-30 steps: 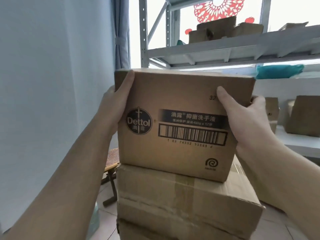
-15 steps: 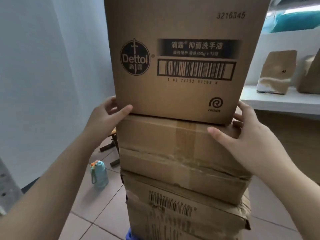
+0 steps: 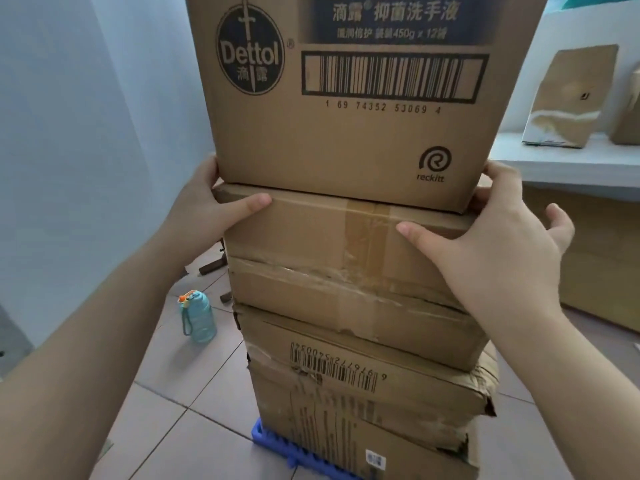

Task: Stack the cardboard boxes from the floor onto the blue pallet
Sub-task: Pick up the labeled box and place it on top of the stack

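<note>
A tall stack of cardboard boxes stands on the blue pallet [image 3: 277, 448], of which only a corner shows at the bottom. The Dettol box [image 3: 346, 133] sits on top. Under it lies a taped box [image 3: 329, 271], then a crumpled barcode box [image 3: 363, 386] and a lower box [image 3: 346, 441]. My left hand [image 3: 211, 209] grips the taped box's upper left corner, thumb across its front. On the right end of that same box is my right hand [image 3: 498, 233], thumb on the front, fingers spread around the side.
A teal water bottle [image 3: 196, 317] stands on the tiled floor left of the stack, near dark wooden stool legs [image 3: 211, 266]. A white shelf [image 3: 568, 168] at the right holds cardboard packages [image 3: 571, 98]. A pale wall runs along the left.
My hands have left the Dettol box's sides and dropped to the taped box beneath it. The view has tilted down and moved closer, showing the pallet.
</note>
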